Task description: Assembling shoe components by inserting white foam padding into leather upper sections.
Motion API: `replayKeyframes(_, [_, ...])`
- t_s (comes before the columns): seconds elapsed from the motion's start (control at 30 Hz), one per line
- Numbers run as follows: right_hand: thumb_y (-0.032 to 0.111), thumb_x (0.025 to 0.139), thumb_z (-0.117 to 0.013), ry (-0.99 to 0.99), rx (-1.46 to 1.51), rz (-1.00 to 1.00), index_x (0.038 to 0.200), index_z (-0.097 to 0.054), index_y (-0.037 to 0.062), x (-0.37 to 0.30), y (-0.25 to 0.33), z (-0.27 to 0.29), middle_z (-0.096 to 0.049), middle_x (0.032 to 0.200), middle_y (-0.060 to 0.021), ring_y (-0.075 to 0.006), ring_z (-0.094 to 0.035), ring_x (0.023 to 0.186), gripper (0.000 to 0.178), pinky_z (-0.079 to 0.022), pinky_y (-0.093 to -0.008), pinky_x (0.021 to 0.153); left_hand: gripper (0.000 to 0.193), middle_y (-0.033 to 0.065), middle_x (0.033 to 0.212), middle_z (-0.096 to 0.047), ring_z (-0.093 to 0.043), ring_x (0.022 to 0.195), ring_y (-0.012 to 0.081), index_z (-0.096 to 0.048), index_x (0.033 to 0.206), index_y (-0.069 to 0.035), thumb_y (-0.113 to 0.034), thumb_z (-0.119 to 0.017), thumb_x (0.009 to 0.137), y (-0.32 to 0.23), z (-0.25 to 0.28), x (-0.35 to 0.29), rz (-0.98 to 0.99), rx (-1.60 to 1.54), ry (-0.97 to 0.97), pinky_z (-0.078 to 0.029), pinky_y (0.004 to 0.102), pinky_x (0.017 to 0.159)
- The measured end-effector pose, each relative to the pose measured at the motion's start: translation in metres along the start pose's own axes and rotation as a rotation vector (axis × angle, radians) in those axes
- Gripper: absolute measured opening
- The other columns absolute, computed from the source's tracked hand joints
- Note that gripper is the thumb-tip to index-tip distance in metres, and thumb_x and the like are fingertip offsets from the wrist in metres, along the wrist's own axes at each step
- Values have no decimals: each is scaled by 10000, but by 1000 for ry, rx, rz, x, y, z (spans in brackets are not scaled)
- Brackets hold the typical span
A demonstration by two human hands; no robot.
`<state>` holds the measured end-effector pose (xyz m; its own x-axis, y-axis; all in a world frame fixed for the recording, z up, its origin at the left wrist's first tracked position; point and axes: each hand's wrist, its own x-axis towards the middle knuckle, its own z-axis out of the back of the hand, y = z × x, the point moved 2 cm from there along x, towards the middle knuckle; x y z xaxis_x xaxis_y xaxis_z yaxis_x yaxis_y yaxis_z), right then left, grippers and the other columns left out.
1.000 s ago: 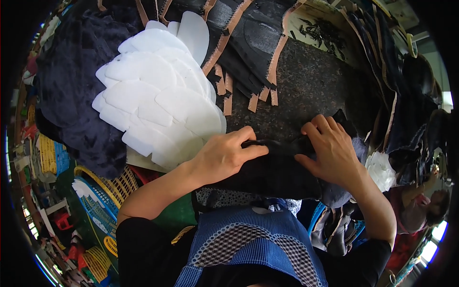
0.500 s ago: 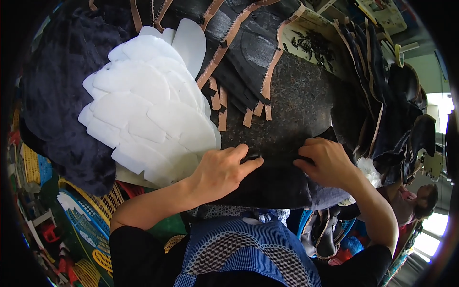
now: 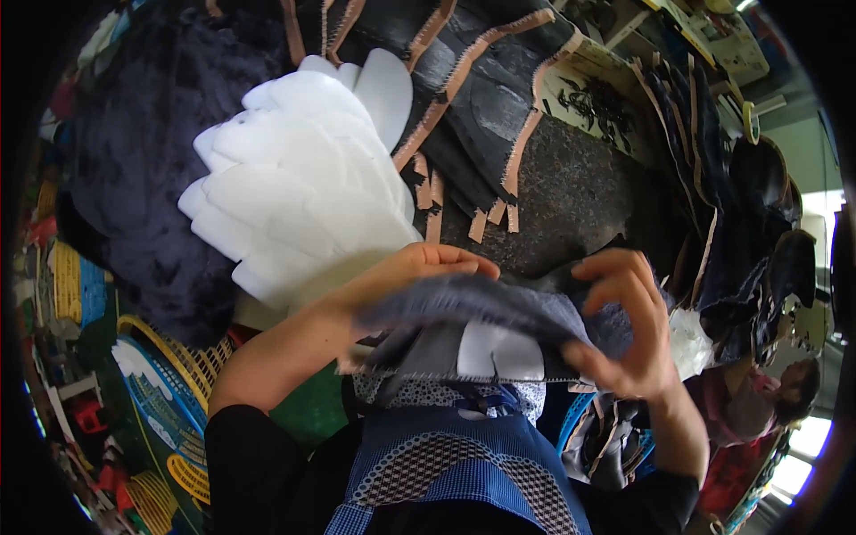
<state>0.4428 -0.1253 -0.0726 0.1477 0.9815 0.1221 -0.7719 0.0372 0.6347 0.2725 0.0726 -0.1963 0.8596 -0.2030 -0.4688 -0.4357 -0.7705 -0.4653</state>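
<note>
Close in front of my apron, a dark leather piece with grey fleecy lining (image 3: 428, 299) is lifted and folded over, partly smeared by motion. Under its fold shows a white patch (image 3: 475, 354), above a stitched lower edge. My left hand (image 3: 437, 260) grips the top edge, fingers closed and partly hidden behind the fleece. At the other end my right hand (image 3: 631, 308) curls round the piece, thumb low and fingers bent above it. A spread pile of white rounded pads (image 3: 294, 178) lies left of my hands.
Black leather pieces with tan stitched strips (image 3: 473, 71) lie at the far side of the dark worktable (image 3: 571, 169). More edged leather pieces (image 3: 704, 205) hang at the right. Dark fleece (image 3: 143, 178) covers the left. Plastic baskets (image 3: 160, 392) stand lower left; another person (image 3: 749, 401) is at right.
The dark piece lay flat under both hands; now it is raised and folded, showing its fleece and white patch. My right hand has turned and its fingers have opened wider around the edge.
</note>
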Motion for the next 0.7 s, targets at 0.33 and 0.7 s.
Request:
replayKeyframes(0.33, [105,886,-793,-403,-2,-150,758,-585,7,-24,20,12,-557,730,-54,-151,-505,613,263,-383,-300,557,570,52,817,-662,-635,618,110,-616,854,-62,-571,-476,1067,-13,-63,14,-404,53,32,-487,230,510])
replayKeyframes(0.7, [385,934,-800,-484,418,-229,1037,-685,-21,-60,3,27,-571,759,67,-32,-480,693,435,-375,-206,605,352,18,971,-722,-650,862,64,-645,1219,3,-127,-796,928,-22,-115,34,-963,592,145,-531,221,780])
